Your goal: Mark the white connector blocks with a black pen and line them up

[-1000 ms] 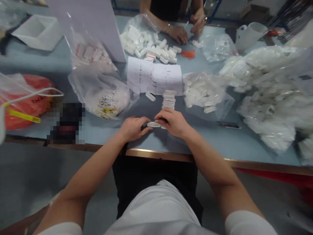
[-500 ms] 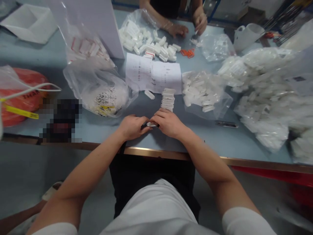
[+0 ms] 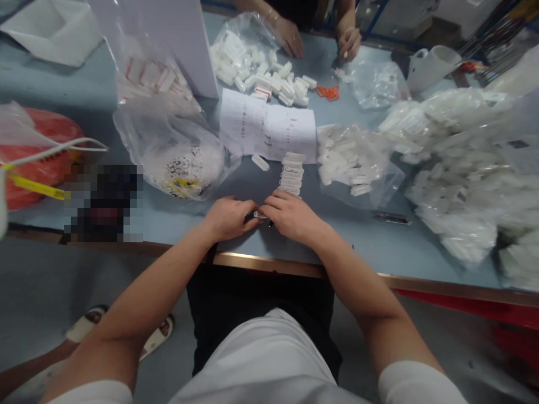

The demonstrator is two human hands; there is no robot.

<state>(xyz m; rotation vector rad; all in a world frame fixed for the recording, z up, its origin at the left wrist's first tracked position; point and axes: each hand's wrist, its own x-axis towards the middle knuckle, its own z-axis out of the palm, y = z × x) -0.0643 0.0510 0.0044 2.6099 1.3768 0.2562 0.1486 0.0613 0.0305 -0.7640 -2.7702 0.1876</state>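
Note:
My left hand (image 3: 231, 219) and my right hand (image 3: 292, 216) meet close to the table's front edge, fingers curled inward. Between their fingertips is a small pale plastic piece (image 3: 259, 215), pinched from both sides; fingers cover most of it. Something dark shows beside it, too small to name. Just beyond my right hand lies a neat column of several white plastic pieces (image 3: 292, 173). A single white piece (image 3: 260, 163) rests to the left of that column, below the printed sheets (image 3: 269, 124).
Clear bags of white parts stand at right (image 3: 343, 157) and far right (image 3: 458, 185). Left are a bag of small black-and-white bits (image 3: 185, 168) and an orange bag (image 3: 46, 151). Small snips (image 3: 391, 218) lie at right. Across the table, a co-worker's hands (image 3: 290, 38) are near a white pile (image 3: 269, 78).
My fingers have shifted slightly around the small piece, and my right hand has moved a little to the right. The co-worker's hands have drawn back. The view has tilted a little.

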